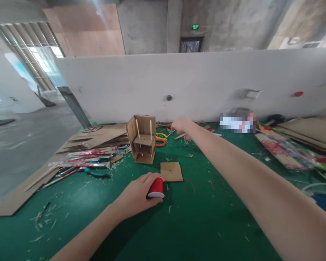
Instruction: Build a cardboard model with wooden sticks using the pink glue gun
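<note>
My left hand [137,192] is closed around a spool of red thread [156,187], its white end facing me, just above the green table. A small square of cardboard [171,172] with a dark dot in it lies right beyond the spool. My right hand [181,125] reaches far across to the back of the table, knuckles up; its fingertips are hidden, so I cannot tell what they hold. Nearest to it are scissors [161,142] with yellow and orange handles, and scraps of cardboard. A cardboard box with shelves [143,139] and thin wooden sticks stands upright left of the scissors.
Flat cardboard sheets [97,136], packaged sticks [84,159] and teal-handled pliers [95,174] lie at the left. Loose red thread [190,185] trails right of the square. Plastic-wrapped items [285,150] and more cardboard [312,132] fill the right. A white partition [195,83] borders the back.
</note>
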Demonstrator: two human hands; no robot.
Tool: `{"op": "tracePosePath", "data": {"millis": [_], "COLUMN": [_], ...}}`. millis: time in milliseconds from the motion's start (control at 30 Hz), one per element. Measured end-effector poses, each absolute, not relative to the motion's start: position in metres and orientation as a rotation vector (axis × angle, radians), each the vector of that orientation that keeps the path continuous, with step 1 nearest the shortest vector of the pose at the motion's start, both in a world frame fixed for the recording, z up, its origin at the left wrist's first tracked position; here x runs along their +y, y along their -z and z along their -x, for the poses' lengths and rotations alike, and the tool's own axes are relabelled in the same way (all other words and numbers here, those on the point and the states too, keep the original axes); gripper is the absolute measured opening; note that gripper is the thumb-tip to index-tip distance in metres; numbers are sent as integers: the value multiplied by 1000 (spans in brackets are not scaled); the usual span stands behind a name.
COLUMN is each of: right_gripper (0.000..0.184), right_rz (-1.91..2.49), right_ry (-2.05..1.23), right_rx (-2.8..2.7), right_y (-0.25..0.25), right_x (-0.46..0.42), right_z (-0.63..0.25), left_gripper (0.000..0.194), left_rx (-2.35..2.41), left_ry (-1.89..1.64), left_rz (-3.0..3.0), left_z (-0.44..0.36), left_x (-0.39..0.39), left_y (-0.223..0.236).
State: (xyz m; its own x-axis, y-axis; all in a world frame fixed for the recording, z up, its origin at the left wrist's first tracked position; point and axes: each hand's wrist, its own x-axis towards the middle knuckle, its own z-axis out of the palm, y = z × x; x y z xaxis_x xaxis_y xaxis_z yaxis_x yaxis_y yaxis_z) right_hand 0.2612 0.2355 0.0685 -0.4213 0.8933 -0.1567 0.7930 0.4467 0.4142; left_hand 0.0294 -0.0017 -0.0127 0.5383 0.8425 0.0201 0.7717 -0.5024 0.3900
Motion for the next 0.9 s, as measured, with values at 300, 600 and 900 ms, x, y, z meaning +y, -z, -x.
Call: {"op": "tracePosePath", "data": {"millis": [300, 600, 900], "right_gripper": [29, 23, 31], "right_rz": [-1317, -1320, -1662], "right_ry": [-442, -387, -498], "right_rx": [2304, 2329, 2363], "right_y": [-37, -33, -90], "right_x": [244, 247, 275], "right_z": [-243, -250, -279], "left_gripper": [63, 60, 62], "left_rx": [1329, 1316, 1330], "left_ry": [-279, -288, -257], "left_rz": [-2459, -2459, -2420], "left_z": [-26, -27, -28], "left_x": [0, 1, 1], "left_y": [19, 19, 17]}}
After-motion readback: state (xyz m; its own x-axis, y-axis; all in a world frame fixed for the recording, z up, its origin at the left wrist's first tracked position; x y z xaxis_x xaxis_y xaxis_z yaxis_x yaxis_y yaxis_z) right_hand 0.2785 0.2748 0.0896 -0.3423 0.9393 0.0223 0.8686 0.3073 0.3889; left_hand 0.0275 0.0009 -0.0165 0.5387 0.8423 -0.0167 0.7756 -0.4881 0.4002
